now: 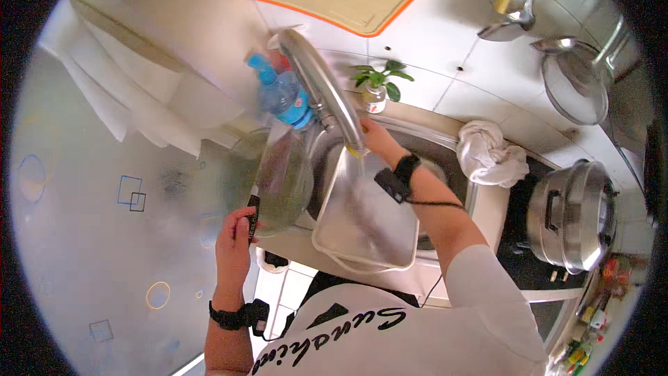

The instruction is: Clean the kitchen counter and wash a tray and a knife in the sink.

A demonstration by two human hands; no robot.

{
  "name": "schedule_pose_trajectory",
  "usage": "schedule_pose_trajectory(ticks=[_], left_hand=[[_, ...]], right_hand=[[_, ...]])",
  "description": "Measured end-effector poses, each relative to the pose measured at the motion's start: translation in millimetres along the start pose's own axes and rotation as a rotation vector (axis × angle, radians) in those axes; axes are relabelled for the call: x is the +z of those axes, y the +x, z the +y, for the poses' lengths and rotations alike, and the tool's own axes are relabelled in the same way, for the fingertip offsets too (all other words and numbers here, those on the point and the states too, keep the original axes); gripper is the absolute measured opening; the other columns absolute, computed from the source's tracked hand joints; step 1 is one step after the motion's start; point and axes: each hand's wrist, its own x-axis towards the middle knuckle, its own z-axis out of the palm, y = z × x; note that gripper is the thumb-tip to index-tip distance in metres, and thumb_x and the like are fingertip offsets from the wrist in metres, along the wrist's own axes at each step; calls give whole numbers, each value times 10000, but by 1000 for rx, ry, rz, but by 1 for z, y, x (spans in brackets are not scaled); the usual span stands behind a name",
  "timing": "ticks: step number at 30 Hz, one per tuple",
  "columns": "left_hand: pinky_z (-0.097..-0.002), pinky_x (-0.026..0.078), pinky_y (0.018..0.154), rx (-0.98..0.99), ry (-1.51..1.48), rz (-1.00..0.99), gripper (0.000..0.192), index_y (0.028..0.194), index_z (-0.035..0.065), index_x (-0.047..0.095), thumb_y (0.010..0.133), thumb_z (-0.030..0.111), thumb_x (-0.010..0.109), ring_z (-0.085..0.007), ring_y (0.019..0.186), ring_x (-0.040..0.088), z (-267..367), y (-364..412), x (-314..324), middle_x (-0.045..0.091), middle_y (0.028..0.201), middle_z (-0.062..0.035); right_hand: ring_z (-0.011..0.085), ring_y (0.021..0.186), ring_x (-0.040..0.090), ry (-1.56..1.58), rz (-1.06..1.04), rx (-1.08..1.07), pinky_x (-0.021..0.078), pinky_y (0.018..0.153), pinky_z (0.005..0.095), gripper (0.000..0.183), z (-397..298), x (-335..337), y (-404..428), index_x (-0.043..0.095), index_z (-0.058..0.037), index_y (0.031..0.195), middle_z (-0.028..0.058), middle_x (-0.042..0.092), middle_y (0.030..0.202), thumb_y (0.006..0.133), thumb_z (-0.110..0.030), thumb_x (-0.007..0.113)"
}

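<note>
My left hand is closed around the black handle of a kitchen knife. Its blade points away from me, over a blurred, transparent greenish round thing. My right hand reaches behind the end of a curved metal faucet; the faucet hides its fingers, so what they touch is unclear. Below the faucet, a white rectangular plastic basin lies tilted across the metal sink.
Beyond the sink stand a blue-labelled plastic bottle and a potted plant. A crumpled white cloth lies at its right edge, near a steel steamer pot. Ladles and a strainer hang at the upper right.
</note>
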Motion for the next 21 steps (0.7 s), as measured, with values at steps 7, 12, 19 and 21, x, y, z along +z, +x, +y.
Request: schedule_pose_trajectory(ticks=[7, 12, 19, 21], left_hand=[[-250, 498, 648, -147, -177, 163, 258, 1134, 58, 537, 900, 124, 624, -115, 794, 587, -88, 8, 1, 604, 931, -52], [-264, 526, 621, -164, -212, 156, 250, 1126, 68, 533, 896, 115, 620, -117, 749, 581, -113, 11, 12, 590, 925, -52], [-391, 523, 642, -190, 332, 19, 357, 1276, 136, 493, 932, 208, 557, -270, 776, 644, -88, 15, 2, 616, 981, -167], [-430, 516, 680, -126, 516, 31, 377, 1291, 148, 487, 928, 222, 554, -316, 812, 638, -95, 14, 5, 615, 1001, -183]], right_hand=[[129, 672, 561, -4, -484, -48, 460, 613, 285, 484, -56, 8, 46, 654, -43, 952, 39, 607, 710, 800, -499, 714], [120, 638, 541, 94, -585, 32, 445, 582, 278, 457, -61, 19, 51, 649, -53, 927, 29, 597, 694, 807, -490, 710], [106, 591, 513, 235, -596, 158, 425, 539, 269, 422, -54, 16, 43, 643, -67, 892, 14, 582, 672, 818, -477, 705], [102, 577, 505, 264, -588, 193, 419, 526, 267, 413, -52, 9, 40, 641, -70, 882, 9, 578, 665, 821, -474, 703]])
